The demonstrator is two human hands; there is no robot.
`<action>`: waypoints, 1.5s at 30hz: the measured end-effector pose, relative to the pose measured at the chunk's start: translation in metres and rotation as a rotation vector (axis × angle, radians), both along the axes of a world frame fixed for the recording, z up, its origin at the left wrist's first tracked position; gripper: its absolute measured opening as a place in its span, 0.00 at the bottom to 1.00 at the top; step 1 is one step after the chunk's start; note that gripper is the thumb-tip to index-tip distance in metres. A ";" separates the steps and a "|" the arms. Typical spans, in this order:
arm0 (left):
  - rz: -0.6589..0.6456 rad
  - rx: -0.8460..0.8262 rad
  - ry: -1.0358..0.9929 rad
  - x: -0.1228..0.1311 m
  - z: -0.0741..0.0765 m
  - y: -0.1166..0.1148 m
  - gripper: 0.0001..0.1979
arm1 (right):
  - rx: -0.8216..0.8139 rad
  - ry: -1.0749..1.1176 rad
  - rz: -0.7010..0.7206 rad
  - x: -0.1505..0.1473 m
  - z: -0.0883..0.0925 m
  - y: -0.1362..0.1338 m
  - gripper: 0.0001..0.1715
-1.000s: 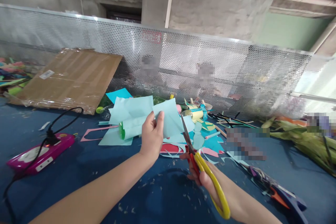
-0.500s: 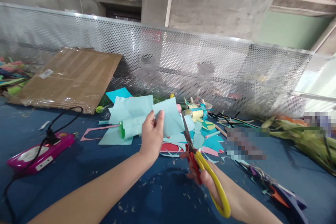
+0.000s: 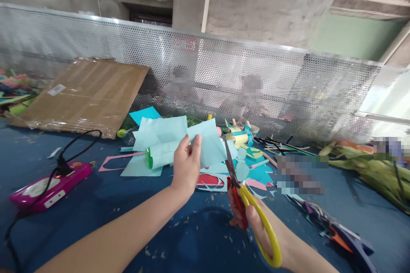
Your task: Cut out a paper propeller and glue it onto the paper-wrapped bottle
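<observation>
Presently, a light blue sheet (image 3: pixel 209 141) is pinched in the left hand (image 3: pixel 187 164), thumb pressed on its near face by the left edge, other fingers mostly hidden behind; most of the sheet is left projecting to the right. Scissors (image 3: pixel 245 196) are gripped by the right hand (image 3: pixel 258 224), thumb at the yellow loop, remaining fingers around the red handle. The blades (image 3: pixel 230 162) are pointed up and away, just beside the sheet's right edge; contact cannot be made out. Beyond, coloured paper pieces (image 3: pixel 261 173) are crowded together. Between the forearms, blue tabletop (image 3: pixel 192 239) is strewn with tiny scraps. The far side is bounded by a perforated panel (image 3: pixel 128 42).
</observation>
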State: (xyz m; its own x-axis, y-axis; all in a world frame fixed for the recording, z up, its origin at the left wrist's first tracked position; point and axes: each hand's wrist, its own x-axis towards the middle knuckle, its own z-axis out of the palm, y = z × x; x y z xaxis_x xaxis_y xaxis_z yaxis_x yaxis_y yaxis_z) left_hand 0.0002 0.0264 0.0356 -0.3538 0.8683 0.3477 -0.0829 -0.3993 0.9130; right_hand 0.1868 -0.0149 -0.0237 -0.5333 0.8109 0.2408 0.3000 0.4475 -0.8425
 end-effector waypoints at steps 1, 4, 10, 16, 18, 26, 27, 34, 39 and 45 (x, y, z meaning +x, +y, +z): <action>-0.003 -0.002 -0.002 0.000 0.000 0.000 0.16 | -0.004 0.009 -0.003 -0.001 0.000 0.000 0.28; -0.003 -0.001 -0.005 0.000 0.000 0.001 0.16 | -0.043 0.052 0.009 -0.002 0.000 0.000 0.28; 0.007 0.003 -0.002 0.000 -0.001 0.000 0.16 | -0.073 0.064 -0.002 -0.003 0.002 0.000 0.29; 0.021 0.020 -0.005 0.000 -0.001 0.001 0.15 | -0.106 0.080 -0.016 -0.004 0.004 -0.002 0.31; 0.024 0.024 -0.003 -0.001 -0.002 0.002 0.15 | -0.123 0.079 -0.025 -0.005 0.003 -0.002 0.31; 0.006 0.009 0.000 -0.001 -0.003 0.003 0.16 | -0.159 0.059 -0.058 -0.007 0.009 -0.004 0.34; 0.003 0.007 -0.001 -0.001 -0.003 0.003 0.16 | -0.162 0.050 -0.059 -0.008 0.011 -0.005 0.35; -0.007 0.003 -0.002 0.000 -0.001 0.002 0.16 | -0.203 0.037 -0.075 -0.012 0.015 -0.006 0.37; 0.005 0.013 -0.003 -0.001 -0.002 0.002 0.16 | -0.225 0.045 -0.085 -0.014 0.016 -0.007 0.37; 0.022 0.098 -0.018 -0.004 -0.003 0.005 0.14 | -0.234 0.055 -0.107 -0.015 0.019 -0.007 0.38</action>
State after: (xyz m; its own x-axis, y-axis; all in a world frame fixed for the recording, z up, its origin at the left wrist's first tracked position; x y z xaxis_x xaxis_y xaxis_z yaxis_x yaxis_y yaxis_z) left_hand -0.0038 0.0316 0.0329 -0.3788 0.8228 0.4237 -0.0891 -0.4882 0.8682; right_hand 0.1714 -0.0218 -0.0048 -0.4327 0.8991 0.0663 0.2857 0.2065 -0.9358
